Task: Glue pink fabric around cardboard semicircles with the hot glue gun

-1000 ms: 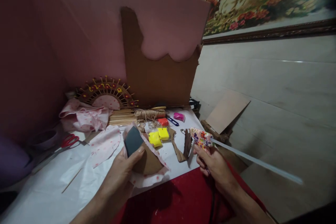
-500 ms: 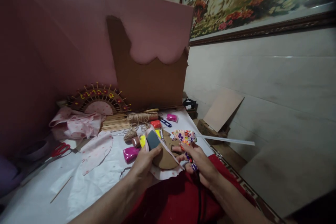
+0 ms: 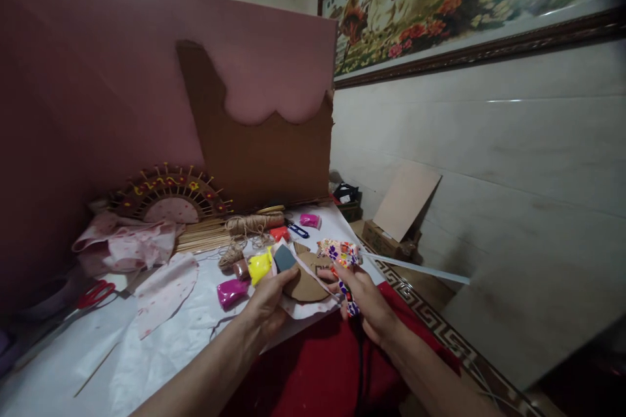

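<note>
My left hand (image 3: 267, 303) is closed on a rounded cardboard piece (image 3: 304, 284) backed with pink dotted fabric, a dark grey patch at its top left. My right hand (image 3: 366, 303) grips a glue gun (image 3: 341, 255) wrapped in flowery tape, its nozzle end close to the cardboard piece. A long pale glue stick (image 3: 415, 268) juts out of the gun's back toward the right. A black cord hangs down from the gun over the red cloth (image 3: 313, 365).
On the white paper-covered table (image 3: 147, 352) lie packets of magenta (image 3: 231, 290), yellow (image 3: 259, 267) and red clay, twine (image 3: 252, 224), bamboo sticks, pink fabric (image 3: 163, 283), red scissors (image 3: 95, 294) and a decorated fan-shaped piece (image 3: 166, 192). A tall cardboard-and-pink board (image 3: 259, 143) stands behind.
Both hands came together: the glue gun swung in from the right to the cardboard piece, which my left hand lifted and turned. The camera view shifted right.
</note>
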